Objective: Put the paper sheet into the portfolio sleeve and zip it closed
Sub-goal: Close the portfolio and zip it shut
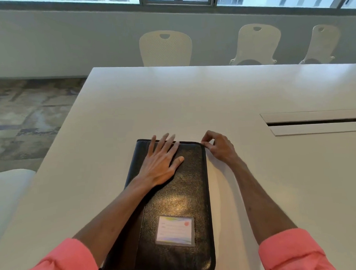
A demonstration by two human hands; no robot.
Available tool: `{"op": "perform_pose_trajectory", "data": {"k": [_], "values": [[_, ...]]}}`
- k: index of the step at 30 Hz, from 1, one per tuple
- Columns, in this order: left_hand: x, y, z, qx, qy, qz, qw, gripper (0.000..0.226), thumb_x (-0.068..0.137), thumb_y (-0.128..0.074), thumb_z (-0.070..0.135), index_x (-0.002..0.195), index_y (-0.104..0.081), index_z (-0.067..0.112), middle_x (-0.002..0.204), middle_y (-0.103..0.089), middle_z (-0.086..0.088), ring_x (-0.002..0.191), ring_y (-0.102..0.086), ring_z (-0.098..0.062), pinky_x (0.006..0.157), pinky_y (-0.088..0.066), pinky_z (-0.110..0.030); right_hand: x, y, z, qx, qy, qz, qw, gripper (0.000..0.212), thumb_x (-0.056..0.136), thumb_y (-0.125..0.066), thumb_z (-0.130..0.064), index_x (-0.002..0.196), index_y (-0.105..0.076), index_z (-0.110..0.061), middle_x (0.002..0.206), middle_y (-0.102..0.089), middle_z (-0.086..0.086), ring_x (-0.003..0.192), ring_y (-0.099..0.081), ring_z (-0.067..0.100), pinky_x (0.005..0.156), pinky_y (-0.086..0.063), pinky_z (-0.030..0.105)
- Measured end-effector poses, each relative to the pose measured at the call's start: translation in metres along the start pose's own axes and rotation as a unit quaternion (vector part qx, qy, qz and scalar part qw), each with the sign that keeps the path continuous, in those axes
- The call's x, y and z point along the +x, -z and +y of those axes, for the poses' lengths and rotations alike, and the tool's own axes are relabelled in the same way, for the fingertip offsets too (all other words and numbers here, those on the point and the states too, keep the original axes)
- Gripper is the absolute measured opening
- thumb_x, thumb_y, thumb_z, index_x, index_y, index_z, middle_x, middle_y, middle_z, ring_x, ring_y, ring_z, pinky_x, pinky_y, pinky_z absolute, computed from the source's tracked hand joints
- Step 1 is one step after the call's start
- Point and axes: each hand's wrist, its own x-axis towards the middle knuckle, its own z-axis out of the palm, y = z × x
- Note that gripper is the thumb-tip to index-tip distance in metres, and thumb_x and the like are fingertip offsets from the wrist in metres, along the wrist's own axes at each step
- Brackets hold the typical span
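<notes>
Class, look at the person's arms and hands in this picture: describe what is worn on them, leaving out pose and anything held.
Both arms wear coral-pink sleeves, the left sleeve and right sleeve each rolled or pushed up to about the elbow, leaving the forearms bare. The left hand and right hand are bare too: no gloves, and no rings, watch or bracelet can be seen.

Portfolio lies on table; chairs stand behind.
</notes>
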Motion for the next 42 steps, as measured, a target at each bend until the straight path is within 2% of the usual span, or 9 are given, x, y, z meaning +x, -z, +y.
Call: {"op": "perform_pose_trajectory", "data": {"k": [5,8,12,15,20,23,29,36,42], "values": [[-0.042,0.000,-0.023,0.003,0.148,-0.010,0.989,0.093,0.103,-0.010,0.083,0.176,0.001,0.027,0.183,0.009,-0.013,0.169,0.018,-0.031,0.135,0.018,-0.055,0.010,-0.001,0.001,0.010,0.020,-0.015,1.000,0.004,0.102,-0.075,-0.030,0.102,-0.074,-0.026,0.104,-0.077,-0.013,0.094,-0.069,0.018,0.086,-0.055,0.043],[-0.047,-0.002,-0.019,-0.002,0.184,-0.016,0.983,0.098,0.102,-0.012,0.085,0.176,0.002,0.022,0.182,0.009,-0.022,0.169,0.011,-0.043,0.137,0.007,-0.059,0.016,-0.005,-0.005,0.039,0.023,-0.023,0.999,0.005,0.102,-0.077,-0.029,0.100,-0.074,-0.026,0.103,-0.076,-0.010,0.091,-0.071,0.020,0.083,-0.057,0.046],[-0.050,-0.004,-0.019,-0.005,0.179,-0.020,0.984,0.101,0.102,-0.012,0.085,0.176,0.004,0.018,0.181,0.011,-0.024,0.167,0.014,-0.046,0.137,0.001,-0.059,0.027,-0.003,-0.014,0.084,0.036,-0.062,0.994,0.006,0.100,-0.079,-0.017,0.097,-0.075,-0.020,0.102,-0.076,-0.002,0.075,-0.070,0.032,0.077,-0.062,0.058],[-0.051,-0.004,-0.020,0.004,0.175,-0.020,0.984,0.100,0.102,-0.012,0.084,0.176,0.004,0.018,0.181,0.009,-0.024,0.168,0.014,-0.046,0.137,0.001,-0.059,0.036,0.000,-0.016,0.088,0.047,-0.081,0.992,0.006,0.098,-0.081,-0.017,0.096,-0.076,-0.016,0.100,-0.077,0.002,0.070,-0.065,0.019,0.078,-0.061,0.056],[-0.052,-0.004,-0.019,0.002,0.170,-0.021,0.985,0.101,0.102,-0.012,0.084,0.176,0.004,0.018,0.181,0.009,-0.023,0.167,0.015,-0.045,0.137,0.002,-0.059,0.050,-0.010,-0.035,0.051,0.071,-0.105,0.991,0.008,0.098,-0.081,-0.028,0.101,-0.076,-0.022,0.107,-0.078,-0.001,0.093,-0.068,0.019,0.095,-0.055,0.054],[-0.052,-0.006,-0.022,-0.003,0.166,-0.026,0.986,0.102,0.101,-0.012,0.086,0.175,0.008,0.019,0.181,0.013,-0.021,0.167,0.018,-0.044,0.137,0.002,-0.059,0.060,-0.023,-0.052,0.012,0.085,-0.122,0.989,0.011,0.097,-0.080,-0.038,0.103,-0.076,-0.030,0.109,-0.076,-0.010,0.083,-0.063,0.011,0.090,-0.057,0.049],[-0.058,-0.010,-0.032,-0.030,0.160,-0.036,0.986,0.116,0.096,-0.008,0.094,0.171,0.022,0.011,0.180,0.025,-0.013,0.166,0.028,-0.034,0.138,0.003,-0.054,0.071,-0.061,-0.090,-0.019,0.127,-0.121,0.984,0.011,0.098,-0.076,-0.045,0.104,-0.073,-0.036,0.107,-0.072,-0.017,0.090,-0.066,0.012,0.081,-0.048,0.036],[-0.059,-0.008,-0.029,-0.067,0.189,-0.007,0.980,0.127,0.093,-0.019,0.097,0.170,0.021,0.004,0.179,0.025,-0.017,0.167,0.026,-0.025,0.139,0.004,-0.044,0.073,-0.103,-0.134,-0.034,0.161,-0.095,0.982,0.011,0.104,-0.069,-0.044,0.110,-0.070,-0.034,0.112,-0.074,-0.012,0.105,-0.067,0.015,0.085,-0.051,0.038],[-0.058,-0.007,-0.028,-0.061,0.192,-0.008,0.980,0.128,0.093,-0.022,0.096,0.171,0.015,0.002,0.181,0.020,-0.018,0.168,0.024,-0.025,0.140,0.000,-0.045,0.078,-0.117,-0.160,-0.044,0.179,-0.112,0.976,0.009,0.106,-0.067,-0.041,0.112,-0.069,-0.035,0.114,-0.075,-0.011,0.109,-0.069,0.017,0.088,-0.054,0.041]]}}
